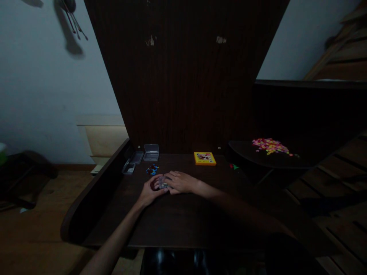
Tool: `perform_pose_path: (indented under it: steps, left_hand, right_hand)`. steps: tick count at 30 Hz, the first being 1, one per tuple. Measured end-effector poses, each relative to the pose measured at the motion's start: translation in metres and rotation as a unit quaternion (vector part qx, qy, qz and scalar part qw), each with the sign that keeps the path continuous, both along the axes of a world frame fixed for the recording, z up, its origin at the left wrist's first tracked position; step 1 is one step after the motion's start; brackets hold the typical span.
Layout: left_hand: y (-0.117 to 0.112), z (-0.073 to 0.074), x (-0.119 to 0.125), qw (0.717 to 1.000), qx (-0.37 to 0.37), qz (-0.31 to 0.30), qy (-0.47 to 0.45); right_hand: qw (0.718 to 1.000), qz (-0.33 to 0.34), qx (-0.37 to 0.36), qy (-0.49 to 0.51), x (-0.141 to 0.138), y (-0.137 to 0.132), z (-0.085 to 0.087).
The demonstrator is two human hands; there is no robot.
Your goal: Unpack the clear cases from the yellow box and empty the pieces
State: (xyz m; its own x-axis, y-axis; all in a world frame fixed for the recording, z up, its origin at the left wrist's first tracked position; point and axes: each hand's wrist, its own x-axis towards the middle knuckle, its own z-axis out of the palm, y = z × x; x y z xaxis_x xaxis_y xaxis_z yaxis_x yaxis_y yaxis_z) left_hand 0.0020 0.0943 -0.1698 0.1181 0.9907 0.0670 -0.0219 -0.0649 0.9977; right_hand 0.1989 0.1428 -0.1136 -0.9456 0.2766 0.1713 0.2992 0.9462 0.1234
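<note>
Fingers partly covering clear box, contents indistinct

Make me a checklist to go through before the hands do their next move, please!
1. Left hand on the small clear box: ok.
2. Right hand on it too: ok.
3. Small clear box fully shut: cannot tell, the hands partly cover it.
4. Blue pieces together in a pile: ok, just beyond the left hand.
5. Back clear case closed: not ok, its lid stands open.
6. Yellow box apart from the hands: ok.
</note>
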Motion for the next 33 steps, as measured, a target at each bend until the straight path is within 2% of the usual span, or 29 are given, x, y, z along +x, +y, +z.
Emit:
perform_pose_path:
  steps: [6,14,19,23,33]
  left_hand:
    - [0.001,-0.004,-0.006,0.999,-0.01,0.005,-0.033]
    - [0.002,-0.001,-0.014,1.0,0.01,0.02,0.001]
    - [0.003,0.0,-0.018,0.999,0.036,0.022,0.002]
    - [0.005,-0.001,-0.019,0.999,0.044,0.014,-0.005]
    - [0.004,0.0,-0.019,0.998,0.053,0.017,-0.001]
  right_hand:
    - [0.997,0.021,0.065,-0.037,-0.01,-0.002,-0.007]
    - [0.985,0.031,0.163,-0.045,-0.017,-0.003,-0.01]
    - [0.972,0.07,0.219,-0.044,-0.016,0.002,-0.009]
    - [0.966,0.07,0.242,-0.053,-0.017,0.006,-0.008]
    - [0.965,0.075,0.244,-0.065,-0.019,0.005,-0.001]
